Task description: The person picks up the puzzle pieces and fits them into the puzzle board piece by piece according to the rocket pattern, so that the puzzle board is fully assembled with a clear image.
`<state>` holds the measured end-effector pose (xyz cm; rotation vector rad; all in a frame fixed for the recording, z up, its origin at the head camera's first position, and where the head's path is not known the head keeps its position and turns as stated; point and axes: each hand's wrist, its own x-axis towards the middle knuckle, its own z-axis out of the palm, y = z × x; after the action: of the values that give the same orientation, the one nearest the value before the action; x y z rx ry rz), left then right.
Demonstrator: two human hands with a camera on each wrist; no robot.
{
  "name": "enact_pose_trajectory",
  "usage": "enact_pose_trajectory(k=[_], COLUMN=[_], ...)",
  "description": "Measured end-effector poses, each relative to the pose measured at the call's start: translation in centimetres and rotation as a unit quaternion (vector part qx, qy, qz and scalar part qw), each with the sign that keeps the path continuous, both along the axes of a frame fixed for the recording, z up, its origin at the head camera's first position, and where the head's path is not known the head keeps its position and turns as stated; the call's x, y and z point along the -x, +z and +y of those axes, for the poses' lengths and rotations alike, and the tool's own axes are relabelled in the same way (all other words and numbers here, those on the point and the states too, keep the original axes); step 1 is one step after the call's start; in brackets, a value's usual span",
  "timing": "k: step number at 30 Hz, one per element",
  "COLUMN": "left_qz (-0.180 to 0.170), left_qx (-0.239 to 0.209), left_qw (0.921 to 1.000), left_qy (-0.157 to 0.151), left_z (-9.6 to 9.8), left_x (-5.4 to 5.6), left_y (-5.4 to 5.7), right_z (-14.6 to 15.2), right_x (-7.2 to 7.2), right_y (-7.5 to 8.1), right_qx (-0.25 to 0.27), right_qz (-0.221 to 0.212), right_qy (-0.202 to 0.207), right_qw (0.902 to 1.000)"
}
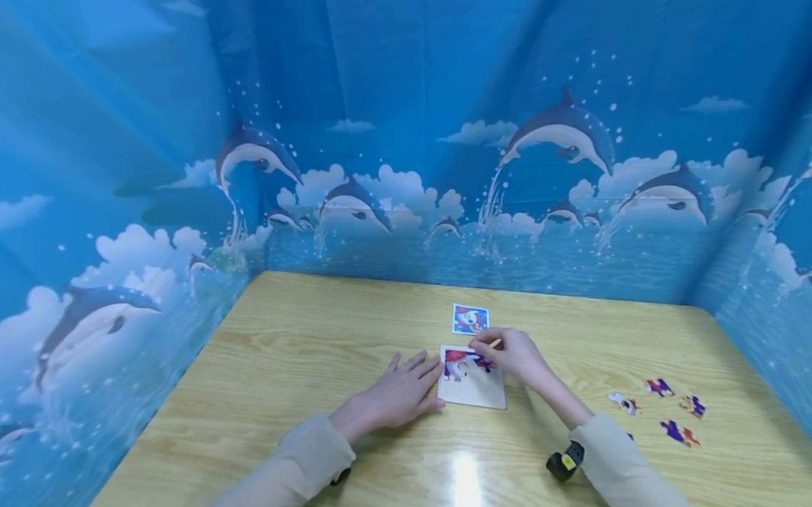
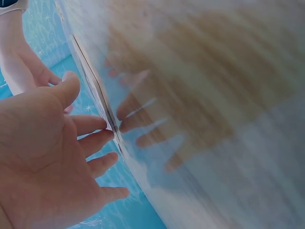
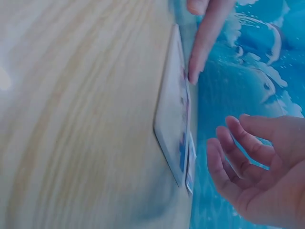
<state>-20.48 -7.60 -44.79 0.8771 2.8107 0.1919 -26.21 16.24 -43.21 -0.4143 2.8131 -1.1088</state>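
A pale square puzzle tray (image 1: 473, 395) lies on the table, with joined jigsaw pieces (image 1: 457, 365) along its upper part. My left hand (image 1: 402, 391) lies palm down with fingers spread, fingertips at the tray's left edge; the left wrist view shows this hand (image 2: 52, 157) with straight fingers. Over the tray's upper right corner is my right hand (image 1: 514, 355), fingers bent down toward the pieces. In the right wrist view the right hand (image 3: 262, 167) has loosely curved fingers, thumb close to the index fingertip, and nothing shows between them.
A small picture card (image 1: 471, 319) with a white character lies just beyond the tray. Several loose jigsaw pieces (image 1: 660, 387) are scattered at the right, some near the right sleeve. A blue dolphin-print curtain (image 1: 412, 131) surrounds the wooden table (image 1: 305, 332).
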Motion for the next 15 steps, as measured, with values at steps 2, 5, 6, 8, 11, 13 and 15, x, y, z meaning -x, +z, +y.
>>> enact_pose_trajectory(k=[2, 5, 6, 8, 11, 13, 15], left_qz=[0.0, -0.002, -0.002, 0.001, 0.0, -0.002, -0.006], left_qx=[0.001, 0.004, 0.005, 0.006, 0.009, 0.01, 0.011], left_qw=[1.0, 1.0, 1.0, 1.0, 1.0, 0.9999, 0.9999], left_qy=[0.0, -0.001, -0.002, -0.003, -0.001, 0.0, 0.001], left_z=[0.0, 0.0, 0.0, 0.1, 0.1, 0.1, 0.1], left_x=[0.0, 0.0, 0.0, 0.1, 0.1, 0.1, 0.0], left_y=[-0.1, -0.2, -0.3, -0.3, -0.3, -0.3, -0.2], right_z=[0.9, 2.3, 2.9, 4.0, 5.8, 7.0, 8.2], right_x=[-0.2, -0.5, -0.6, -0.9, -1.4, -1.7, -1.9], right_y=[0.3, 0.6, 0.8, 1.0, 1.3, 1.6, 1.8], right_qx=[0.011, 0.033, 0.04, 0.052, 0.065, 0.07, 0.077], right_qz=[0.005, 0.01, 0.011, 0.016, 0.025, 0.03, 0.033], right_qy=[-0.007, -0.013, -0.015, -0.019, -0.027, -0.033, -0.041], right_qw=[0.9999, 0.9993, 0.999, 0.9983, 0.9972, 0.9966, 0.9957])
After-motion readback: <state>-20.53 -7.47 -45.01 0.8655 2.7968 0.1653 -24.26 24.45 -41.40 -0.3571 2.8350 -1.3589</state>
